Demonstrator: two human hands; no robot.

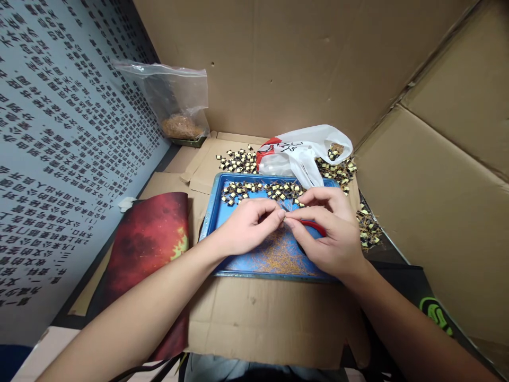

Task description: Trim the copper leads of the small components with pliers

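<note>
My left hand (256,223) and my right hand (330,228) meet fingertip to fingertip above a blue tray (210,223). The left thumb and forefinger are pinched together; what they hold is too small and hidden to make out. A red-handled tool (314,227) lies in my right hand, its curved handle showing under the fingers and its working end hidden. The right thumb and forefinger also reach to the left fingertips. Small black-and-yellow wire-leaded parts (242,190) line the tray's far side, and loose copper-coloured wire clippings (280,257) cover its near part.
Behind the tray lie a white-and-red plastic bag (306,151) and more of the small parts (237,161). A clear zip bag (181,101) with copper-coloured bits stands back left. A red patterned mat (147,244) lies at left. Cardboard walls (270,69) enclose the back and right.
</note>
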